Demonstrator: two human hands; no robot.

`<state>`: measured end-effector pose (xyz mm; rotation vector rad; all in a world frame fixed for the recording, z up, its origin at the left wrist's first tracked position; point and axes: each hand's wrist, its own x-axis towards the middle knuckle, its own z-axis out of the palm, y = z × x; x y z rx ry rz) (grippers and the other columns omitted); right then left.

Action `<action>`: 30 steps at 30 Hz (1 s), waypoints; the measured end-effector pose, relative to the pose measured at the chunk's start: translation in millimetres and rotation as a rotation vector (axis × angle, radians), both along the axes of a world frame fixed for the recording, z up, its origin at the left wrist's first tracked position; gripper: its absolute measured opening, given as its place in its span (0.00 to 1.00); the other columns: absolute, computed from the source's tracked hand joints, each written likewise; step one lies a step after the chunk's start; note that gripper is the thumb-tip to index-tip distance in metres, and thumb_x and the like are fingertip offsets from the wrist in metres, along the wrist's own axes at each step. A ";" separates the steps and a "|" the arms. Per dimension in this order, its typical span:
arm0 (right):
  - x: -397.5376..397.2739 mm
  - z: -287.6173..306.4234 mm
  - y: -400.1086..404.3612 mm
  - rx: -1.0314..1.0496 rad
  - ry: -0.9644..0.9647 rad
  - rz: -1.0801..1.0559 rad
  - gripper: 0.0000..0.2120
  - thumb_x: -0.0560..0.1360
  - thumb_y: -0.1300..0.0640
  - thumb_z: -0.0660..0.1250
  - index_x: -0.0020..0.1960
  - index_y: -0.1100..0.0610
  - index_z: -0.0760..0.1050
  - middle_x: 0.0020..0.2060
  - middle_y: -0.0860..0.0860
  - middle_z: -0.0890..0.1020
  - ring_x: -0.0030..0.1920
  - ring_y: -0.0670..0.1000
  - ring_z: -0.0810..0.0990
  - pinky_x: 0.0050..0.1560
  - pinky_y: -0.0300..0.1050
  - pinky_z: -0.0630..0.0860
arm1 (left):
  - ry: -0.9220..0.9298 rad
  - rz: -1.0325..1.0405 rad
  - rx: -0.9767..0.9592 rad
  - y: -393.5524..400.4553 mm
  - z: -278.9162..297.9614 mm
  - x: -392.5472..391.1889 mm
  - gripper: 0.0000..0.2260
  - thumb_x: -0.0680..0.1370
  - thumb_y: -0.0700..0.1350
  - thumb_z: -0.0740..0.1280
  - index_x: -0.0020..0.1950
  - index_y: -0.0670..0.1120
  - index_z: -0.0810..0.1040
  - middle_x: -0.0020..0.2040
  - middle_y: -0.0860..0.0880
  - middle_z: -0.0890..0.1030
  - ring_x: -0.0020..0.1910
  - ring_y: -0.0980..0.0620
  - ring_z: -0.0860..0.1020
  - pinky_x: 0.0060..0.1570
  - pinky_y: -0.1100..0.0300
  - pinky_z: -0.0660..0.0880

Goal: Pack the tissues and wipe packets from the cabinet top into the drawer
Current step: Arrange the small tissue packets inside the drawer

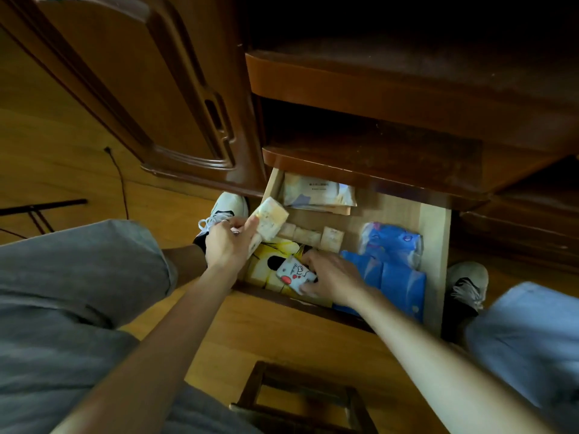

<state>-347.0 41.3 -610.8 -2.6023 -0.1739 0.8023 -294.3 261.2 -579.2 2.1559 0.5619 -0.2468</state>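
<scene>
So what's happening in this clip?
A person crouches over an open drawer of a wooden cabinet, packing tissue packets. The left hand holds a pale packet above the drawer's left edge. The right hand sets a small white cartoon packet onto a yellow pack at the front. Blue packs, small square sachets and a large wipe pack already lie inside.

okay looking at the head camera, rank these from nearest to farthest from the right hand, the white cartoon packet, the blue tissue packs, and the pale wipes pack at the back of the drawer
1. White cartoon packet: gripped by the right hand, front of the drawer.
2. Blue tissue packs: right beside the hand, on the drawer's right side.
3. Pale wipes pack: at the drawer's back, under the cabinet edge.
</scene>
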 end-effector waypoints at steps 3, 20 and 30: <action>-5.1 -3.2 4.2 0.068 0.049 -0.026 0.17 0.69 0.43 0.74 0.55 0.46 0.76 0.44 0.41 0.78 0.46 0.47 0.78 0.32 0.40 0.67 | -0.009 0.037 -0.007 2.7 -2.4 0.0 0.15 0.79 0.59 0.68 0.50 0.48 0.84 0.40 0.53 0.81 0.44 0.51 0.80 0.37 0.58 0.70; 126.6 -61.9 -19.3 0.190 0.039 -0.392 0.19 0.85 0.59 0.59 0.74 0.50 0.70 0.66 0.55 0.77 0.43 0.53 0.80 0.41 0.48 0.78 | 0.030 0.189 -0.103 4.8 -5.1 3.1 0.12 0.79 0.58 0.69 0.44 0.50 0.81 0.38 0.53 0.82 0.43 0.49 0.82 0.46 0.48 0.80; 139.0 -105.4 0.8 0.222 0.103 -0.846 0.07 0.84 0.56 0.61 0.61 0.56 0.73 0.58 0.57 0.81 0.55 0.60 0.82 0.55 0.57 0.81 | 0.070 0.218 -0.120 7.8 -10.3 5.5 0.13 0.77 0.60 0.70 0.45 0.51 0.82 0.44 0.49 0.85 0.45 0.46 0.85 0.48 0.40 0.82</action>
